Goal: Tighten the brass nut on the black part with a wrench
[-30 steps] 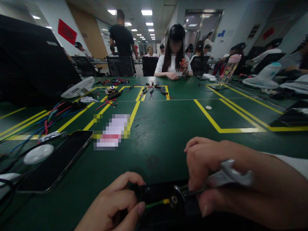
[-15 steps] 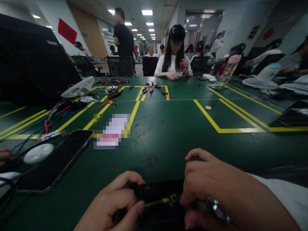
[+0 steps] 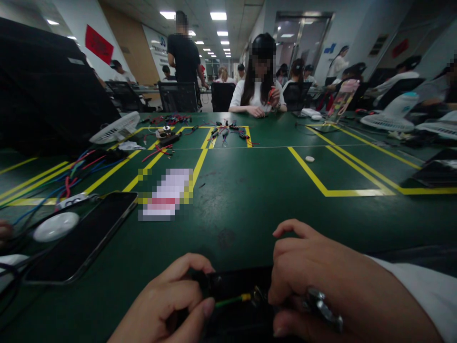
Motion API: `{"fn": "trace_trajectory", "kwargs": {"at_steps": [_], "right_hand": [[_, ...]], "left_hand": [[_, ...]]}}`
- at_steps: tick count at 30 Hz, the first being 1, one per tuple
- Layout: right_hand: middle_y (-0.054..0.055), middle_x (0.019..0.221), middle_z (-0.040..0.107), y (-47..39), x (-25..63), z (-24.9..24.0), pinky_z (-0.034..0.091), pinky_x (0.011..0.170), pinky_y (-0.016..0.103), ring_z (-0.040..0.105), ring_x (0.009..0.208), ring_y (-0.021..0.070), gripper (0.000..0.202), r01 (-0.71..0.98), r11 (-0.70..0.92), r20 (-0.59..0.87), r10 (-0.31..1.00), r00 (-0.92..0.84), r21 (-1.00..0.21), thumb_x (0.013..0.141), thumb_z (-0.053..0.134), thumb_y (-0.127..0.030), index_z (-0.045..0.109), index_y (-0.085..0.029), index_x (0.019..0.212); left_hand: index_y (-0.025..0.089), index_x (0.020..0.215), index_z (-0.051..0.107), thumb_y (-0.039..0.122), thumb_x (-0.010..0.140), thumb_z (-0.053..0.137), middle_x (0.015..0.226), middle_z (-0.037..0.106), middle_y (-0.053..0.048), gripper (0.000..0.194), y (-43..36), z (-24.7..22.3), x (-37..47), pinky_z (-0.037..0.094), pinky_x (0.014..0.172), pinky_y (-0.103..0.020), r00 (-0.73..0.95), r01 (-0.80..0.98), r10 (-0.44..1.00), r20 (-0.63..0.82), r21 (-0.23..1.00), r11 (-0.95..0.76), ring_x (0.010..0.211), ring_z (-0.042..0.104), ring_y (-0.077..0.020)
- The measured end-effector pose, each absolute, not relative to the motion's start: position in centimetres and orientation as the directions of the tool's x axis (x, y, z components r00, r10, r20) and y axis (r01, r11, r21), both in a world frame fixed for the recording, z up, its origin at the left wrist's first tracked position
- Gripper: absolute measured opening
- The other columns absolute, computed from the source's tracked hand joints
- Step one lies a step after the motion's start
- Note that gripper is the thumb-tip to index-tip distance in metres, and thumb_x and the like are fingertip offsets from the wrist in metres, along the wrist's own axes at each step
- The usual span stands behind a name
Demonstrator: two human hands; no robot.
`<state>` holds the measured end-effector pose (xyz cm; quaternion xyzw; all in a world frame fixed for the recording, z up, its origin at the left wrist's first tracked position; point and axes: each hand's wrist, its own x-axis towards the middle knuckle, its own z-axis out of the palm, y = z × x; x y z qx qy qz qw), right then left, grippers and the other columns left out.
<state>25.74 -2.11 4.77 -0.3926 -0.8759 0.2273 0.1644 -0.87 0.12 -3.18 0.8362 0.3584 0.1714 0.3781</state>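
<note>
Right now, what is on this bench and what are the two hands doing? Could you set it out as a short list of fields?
Left hand: pinches a green and yellow wire against a black block.
Right hand: grips a metal wrench at the block's bolt.
Surface: green table with yellow lines.
Left of the hands: black phone, white round disc, coloured wires.
Further off: white fan, a seated person across the table.

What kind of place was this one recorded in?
Probably an electronics assembly workroom: a long green table taped into yellow work bays, loose coloured wires, and other people seated at similar benches.
</note>
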Motion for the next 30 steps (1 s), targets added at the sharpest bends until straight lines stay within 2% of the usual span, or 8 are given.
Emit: {"fn": "trace_trajectory", "kwargs": {"at_steps": [5,10,14,18,20,22,26,30], "right_hand": [[-0.002,0.071,0.067,-1.2,25.4,5.2,0.04,0.092,0.041,0.063,0.072,0.0191,0.007,0.605,0.594,0.016,0.72,-0.693,-0.53,0.091,0.068,-0.027,0.066,-0.026,0.084],[-0.001,0.075,0.069,0.0,25.4,5.6,0.039,0.09,0.041,0.064,0.077,0.0192,0.006,0.556,0.63,0.012,0.667,-0.745,-0.543,0.093,0.065,-0.031,0.068,-0.026,0.09],[-0.002,0.079,0.07,0.5,26.1,5.7,0.037,0.091,0.04,0.064,0.08,0.0179,0.005,0.507,0.657,0.009,0.615,-0.788,-0.558,0.092,0.066,-0.022,0.068,-0.025,0.089],[-0.004,0.081,0.072,1.1,26.8,5.6,0.032,0.093,0.037,0.064,0.082,0.0143,0.017,0.433,0.678,-0.003,0.537,-0.844,-0.593,0.081,0.073,-0.002,0.067,-0.019,0.085],[-0.003,0.081,0.072,1.1,27.0,5.5,0.033,0.091,0.036,0.063,0.081,0.014,0.019,0.394,0.677,0.016,0.513,-0.858,-0.622,0.078,0.073,0.001,0.067,-0.016,0.085],[-0.002,0.079,0.07,0.7,27.2,5.6,0.036,0.087,0.036,0.061,0.077,0.0145,0.013,0.39,0.633,0.065,0.572,-0.818,-0.669,0.082,0.072,-0.004,0.066,-0.015,0.086],[-0.004,0.076,0.061,-1.2,27.3,5.8,0.043,0.068,0.03,0.055,0.074,0.0167,0.01,0.495,0.457,0.133,0.82,-0.557,-0.739,0.088,0.068,-0.021,0.06,-0.021,0.084],[-0.007,0.064,0.06,-2.5,26.7,4.9,0.043,0.073,0.034,0.056,0.062,0.0158,0.022,0.572,0.524,0.184,0.817,-0.546,-0.631,0.08,0.077,-0.021,0.056,-0.022,0.074]], "left_hand": [[0.017,0.07,0.066,0.021,0.093,0.044,0.1,0.056,-0.003,0.032,-0.1,-2.7,-0.5,0.045,0.071,-0.02,0.654,0.483,0.756,0.008,0.765,-0.426,0.081,0.062,-0.0112],[0.018,0.073,0.068,0.018,0.092,0.045,0.1,0.059,-0.003,0.03,0.0,-2.6,-0.4,0.046,0.069,-0.02,0.677,0.441,0.735,0.042,0.777,-0.45,0.078,0.062,-0.0115],[0.019,0.067,0.064,0.017,0.089,0.053,0.097,0.063,-0.002,0.025,-0.1,-2.5,-0.4,0.048,0.068,-0.019,0.622,0.439,0.778,0.09,0.783,-0.442,0.078,0.062,-0.0133],[0.019,0.069,0.066,0.016,0.088,0.053,0.097,0.063,-0.003,0.024,0.0,-2.5,-0.5,0.05,0.068,-0.019,0.654,0.44,0.752,0.083,0.767,-0.467,0.077,0.063,-0.0132],[0.019,0.067,0.064,0.016,0.088,0.054,0.096,0.064,-0.002,0.024,-0.1,-2.6,-0.5,0.05,0.069,-0.019,0.637,0.443,0.765,0.091,0.769,-0.46,0.076,0.063,-0.0127],[0.019,0.064,0.062,0.017,0.088,0.055,0.095,0.065,-0.002,0.025,-0.2,-2.6,-0.5,0.05,0.069,-0.018,0.602,0.448,0.791,0.112,0.772,-0.45,0.075,0.062,-0.0126],[0.019,0.062,0.063,0.019,0.088,0.056,0.095,0.065,-0.002,0.027,-0.4,-2.5,-0.3,0.05,0.068,-0.018,0.586,0.444,0.801,0.125,0.777,-0.446,0.074,0.062,-0.0124],[0.019,0.064,0.065,0.018,0.089,0.055,0.095,0.064,-0.002,0.027,-0.4,-2.5,-0.2,0.049,0.068,-0.018,0.592,0.432,0.797,0.121,0.787,-0.441,0.075,0.063,-0.012]]}}
